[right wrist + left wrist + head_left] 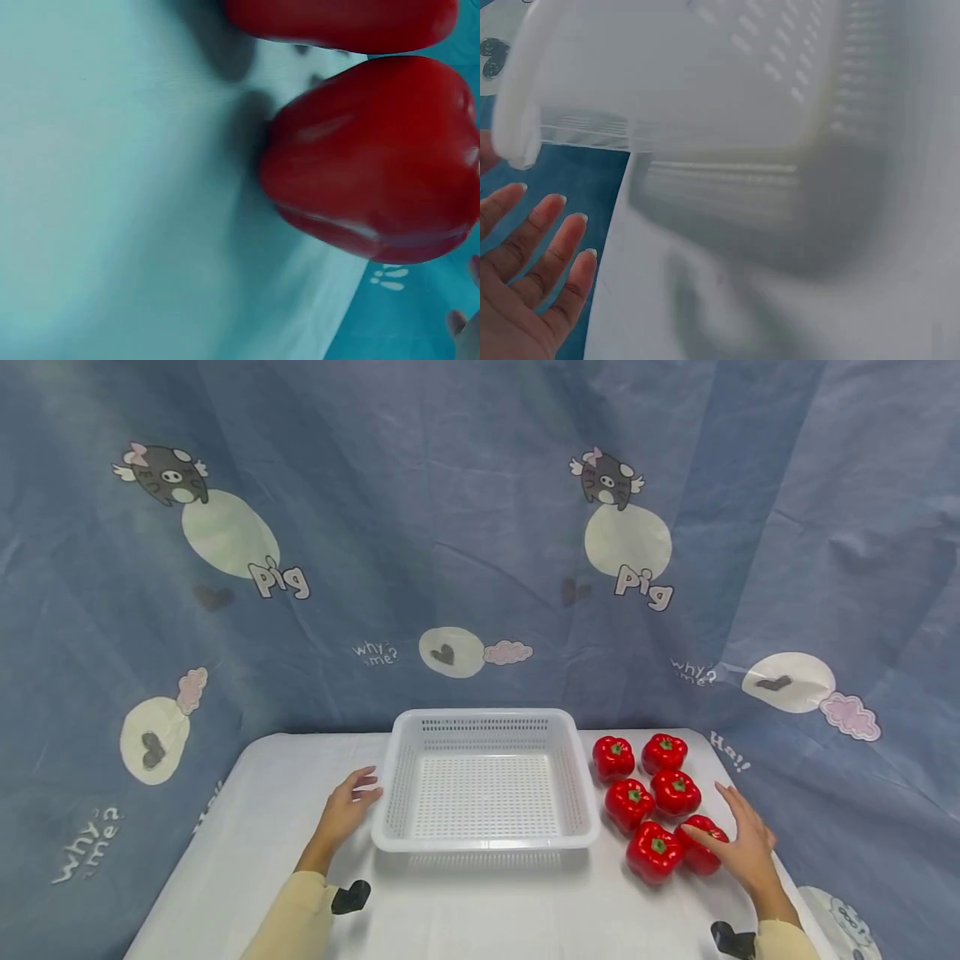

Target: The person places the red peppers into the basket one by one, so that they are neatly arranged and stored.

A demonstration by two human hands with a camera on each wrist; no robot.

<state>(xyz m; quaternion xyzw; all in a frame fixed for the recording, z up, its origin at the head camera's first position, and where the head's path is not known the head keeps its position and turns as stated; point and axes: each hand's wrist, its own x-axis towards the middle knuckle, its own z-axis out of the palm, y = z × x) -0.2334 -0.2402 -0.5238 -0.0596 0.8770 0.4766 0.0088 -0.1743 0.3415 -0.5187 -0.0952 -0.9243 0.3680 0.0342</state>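
A white perforated plastic basket (486, 843) stands in the middle of the table, with nothing inside it. By its left rim is my left hand (348, 810), fingers spread and loosely bent; in the left wrist view those fingers (544, 262) hold nothing. Several red bell peppers with green stems sit right of the basket. My right hand (738, 843) reaches over the nearest right-hand bell pepper (699, 858), thumb above it and fingers spread along its right side. Whether it touches the pepper is unclear. The right wrist view shows a bell pepper (375, 161) close up, with fingertips at the right edge.
Another bell pepper (654, 853) stands close left of the one under my right hand. Behind them are more, such as the back-left bell pepper (613, 760). The white table (480, 910) ends at a blue printed curtain (480, 568) behind and at the sides.
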